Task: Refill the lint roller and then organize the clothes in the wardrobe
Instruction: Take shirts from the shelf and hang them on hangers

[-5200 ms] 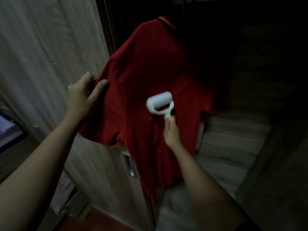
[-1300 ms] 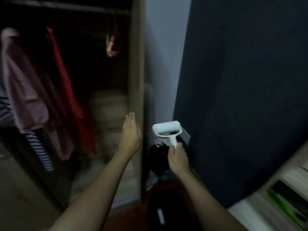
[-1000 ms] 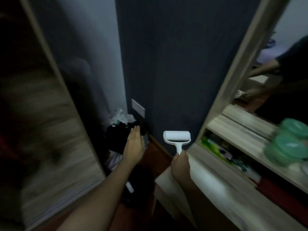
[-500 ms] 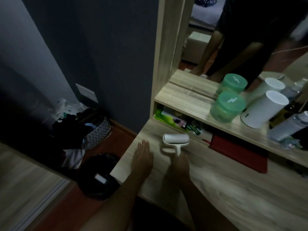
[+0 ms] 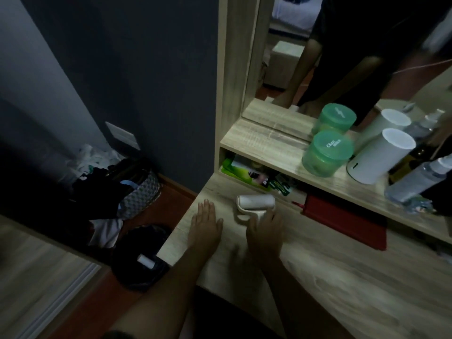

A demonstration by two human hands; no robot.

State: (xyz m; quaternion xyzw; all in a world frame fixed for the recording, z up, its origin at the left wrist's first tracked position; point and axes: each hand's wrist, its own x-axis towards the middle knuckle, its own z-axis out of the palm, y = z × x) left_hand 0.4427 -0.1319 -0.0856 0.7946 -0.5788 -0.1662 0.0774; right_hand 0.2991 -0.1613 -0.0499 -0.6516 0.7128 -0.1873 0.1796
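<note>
A: ok so where's the lint roller [image 5: 255, 203] at?

B: lying on the wooden desk [image 5: 342, 277], near its left end. The white roll end points away from the person and sits just in front of the low shelf [image 5: 269, 148].

A: and the 2 hands?

B: right hand [image 5: 265, 228] is on the handle, thumb and fingers curled round it. Bit blurry tho. left hand [image 5: 205, 223] lies flat on the desk just beside the roller, palm down, fingers straight and close together. It holds nothing and isn't touching the roller.

A: anything else around?

B: on the shelf there's 1 green tub [image 5: 326, 156], 1 white canister [image 5: 381, 157] right next to it, and 1 clear spray bottle [image 5: 415, 182] further right. Under the shelf are green packets [image 5: 244, 174] and a flat red thing [image 5: 342, 221]. The mirror [image 5: 342, 45] behind shows the person's arms. On the floor to the left sits a patterned basket [image 5: 139, 192] stuffed with dark clothes, plus a black bin [image 5: 137, 277] with 1 small white roll [image 5: 146, 261] in it.
</note>
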